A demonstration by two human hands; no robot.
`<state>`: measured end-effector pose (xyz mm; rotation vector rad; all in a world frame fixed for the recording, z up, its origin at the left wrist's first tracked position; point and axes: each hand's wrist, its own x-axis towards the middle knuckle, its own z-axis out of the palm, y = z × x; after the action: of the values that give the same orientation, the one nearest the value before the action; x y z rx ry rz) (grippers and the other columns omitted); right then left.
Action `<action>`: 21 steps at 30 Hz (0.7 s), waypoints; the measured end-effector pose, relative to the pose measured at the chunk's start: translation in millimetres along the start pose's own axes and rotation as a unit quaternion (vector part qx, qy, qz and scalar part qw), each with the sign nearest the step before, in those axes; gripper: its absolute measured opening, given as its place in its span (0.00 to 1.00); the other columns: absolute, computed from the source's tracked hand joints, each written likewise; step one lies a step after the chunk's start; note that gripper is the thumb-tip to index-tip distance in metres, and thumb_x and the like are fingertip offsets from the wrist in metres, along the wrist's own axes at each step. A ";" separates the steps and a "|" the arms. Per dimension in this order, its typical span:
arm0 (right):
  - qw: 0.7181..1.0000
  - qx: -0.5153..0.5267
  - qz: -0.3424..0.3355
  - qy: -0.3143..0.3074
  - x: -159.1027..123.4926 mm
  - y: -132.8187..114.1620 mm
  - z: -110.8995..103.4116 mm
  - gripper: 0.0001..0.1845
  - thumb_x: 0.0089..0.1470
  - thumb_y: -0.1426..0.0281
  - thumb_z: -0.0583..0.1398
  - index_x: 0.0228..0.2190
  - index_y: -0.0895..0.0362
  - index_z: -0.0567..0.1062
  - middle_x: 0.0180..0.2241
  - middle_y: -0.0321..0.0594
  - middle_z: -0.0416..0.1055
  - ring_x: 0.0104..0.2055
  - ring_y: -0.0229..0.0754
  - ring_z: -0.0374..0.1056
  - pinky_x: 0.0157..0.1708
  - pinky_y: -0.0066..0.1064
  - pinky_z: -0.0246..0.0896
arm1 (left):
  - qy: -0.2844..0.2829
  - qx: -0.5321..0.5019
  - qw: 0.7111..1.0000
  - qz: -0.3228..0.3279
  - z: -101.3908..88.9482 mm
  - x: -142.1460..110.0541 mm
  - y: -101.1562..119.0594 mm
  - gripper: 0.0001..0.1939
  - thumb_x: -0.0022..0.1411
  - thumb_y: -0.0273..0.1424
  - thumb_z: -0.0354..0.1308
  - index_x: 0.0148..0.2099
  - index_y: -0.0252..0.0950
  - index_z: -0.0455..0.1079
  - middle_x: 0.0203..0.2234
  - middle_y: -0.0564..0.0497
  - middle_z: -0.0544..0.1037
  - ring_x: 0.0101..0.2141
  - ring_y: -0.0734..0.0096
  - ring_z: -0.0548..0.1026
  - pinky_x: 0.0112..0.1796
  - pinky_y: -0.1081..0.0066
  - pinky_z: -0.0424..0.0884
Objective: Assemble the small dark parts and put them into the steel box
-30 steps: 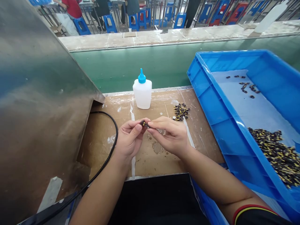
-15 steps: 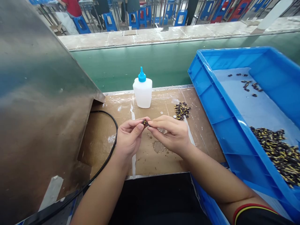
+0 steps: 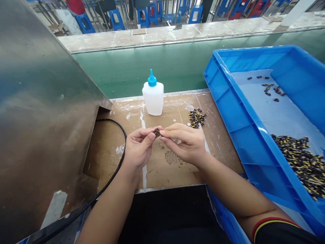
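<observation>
My left hand (image 3: pixel 139 147) and my right hand (image 3: pixel 184 144) meet above the cardboard-covered bench top (image 3: pixel 175 173). Between their fingertips is a small black-and-yellow part (image 3: pixel 157 132), mostly hidden by my fingers. Beyond my right hand lies a small heap of similar parts (image 3: pixel 197 118) on the cardboard. A white plastic squeeze bottle (image 3: pixel 152 96) with a blue nozzle stands upright behind my hands. To the right, a blue plastic crate (image 3: pixel 228 84) holds a larger heap of these parts (image 3: pixel 299 162) on a pale liner.
A steel panel (image 3: pixel 43 101) rises along the left side of the bench, and a black cable (image 3: pixel 119 135) curves past my left wrist. A green-faced barrier (image 3: pixel 127 73) runs behind the bench. Beyond it stand blue and red stools, with several people at the far tables.
The whole scene sits slightly higher in the view. My hands stay together on the same small part, with only slight shifts of the fingers.
</observation>
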<state>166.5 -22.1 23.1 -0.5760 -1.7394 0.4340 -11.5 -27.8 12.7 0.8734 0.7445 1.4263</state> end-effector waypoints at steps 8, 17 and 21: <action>0.999 -0.040 0.014 0.004 0.6 -5.0 0.9 0.09 0.67 0.76 0.68 0.47 0.53 0.84 0.42 0.43 0.84 0.42 0.44 0.82 0.42 0.37 0.83 | 0.000 0.024 0.999 0.031 -1.2 -0.1 -3.0 0.09 0.56 0.37 0.80 0.38 0.43 0.86 0.40 0.47 0.89 0.44 0.60 0.88 0.51 0.62 0.85; 0.998 -0.059 0.012 0.007 -0.2 -2.8 -0.1 0.07 0.68 0.77 0.67 0.45 0.54 0.83 0.42 0.42 0.84 0.42 0.44 0.82 0.42 0.37 0.82 | 0.005 0.135 0.983 0.122 -8.4 -2.7 -9.8 0.04 0.64 0.30 0.75 0.42 0.42 0.86 0.45 0.47 0.88 0.49 0.60 0.87 0.56 0.60 0.82; 0.998 -0.060 0.017 0.008 0.0 -2.2 -0.4 0.08 0.69 0.76 0.66 0.46 0.52 0.83 0.42 0.42 0.84 0.42 0.44 0.82 0.43 0.37 0.82 | 0.008 0.148 0.981 0.128 -5.5 -2.8 -9.6 0.04 0.64 0.30 0.75 0.42 0.43 0.86 0.46 0.46 0.88 0.50 0.60 0.86 0.56 0.59 0.82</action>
<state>166.5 -23.9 24.4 -0.6948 -1.7500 0.3501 -11.3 -29.8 1.5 1.2250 0.8956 1.5721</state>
